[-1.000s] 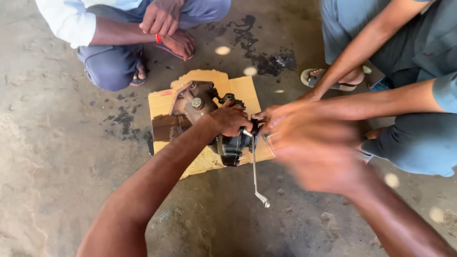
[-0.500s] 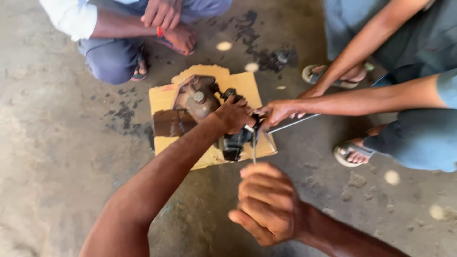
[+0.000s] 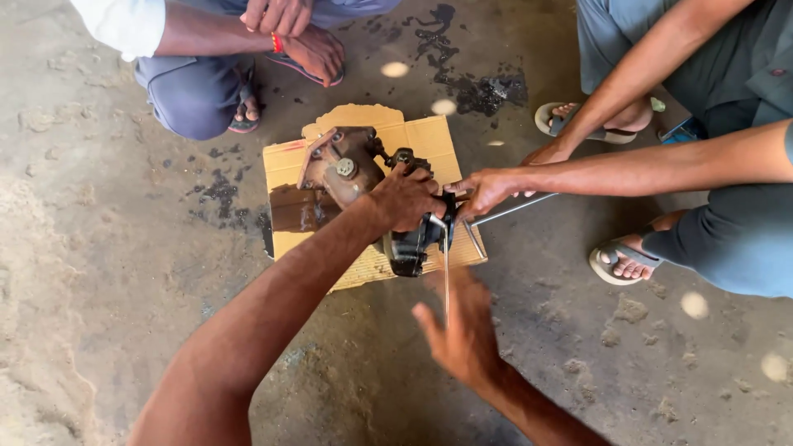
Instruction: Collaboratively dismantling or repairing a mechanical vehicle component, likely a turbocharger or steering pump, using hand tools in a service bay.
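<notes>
A bare concrete floor (image 3: 107, 248), stained with dark oil patches, fills the view. Two other people crouch on it: one at the top with grey trousers (image 3: 186, 83) and sandals, another at the right in blue-grey clothes (image 3: 727, 231). Between them lies a sheet of cardboard (image 3: 289, 231), oil-darkened at its left side. On it rests a greasy metal mechanical assembly (image 3: 347, 169), rusty brown at its upper left end and black at its lower right end; its long axis runs diagonally from upper left to lower right, the black end pointing toward the cardboard's lower right corner.

The left hand (image 3: 405, 198) lies on top of the assembly near its middle, fingers curled down over it, hiding the part beneath. The co-worker's hand (image 3: 487, 190) reaches in from the right, just beside the left hand, closed on a thin metal rod (image 3: 516, 206) that runs off to the right. A second thin rod (image 3: 447, 264) hangs straight down from the black end. The right hand (image 3: 462, 330) is below it, fingers spread apart and holding nothing, slightly blurred, the rod crossing in front of it.
</notes>
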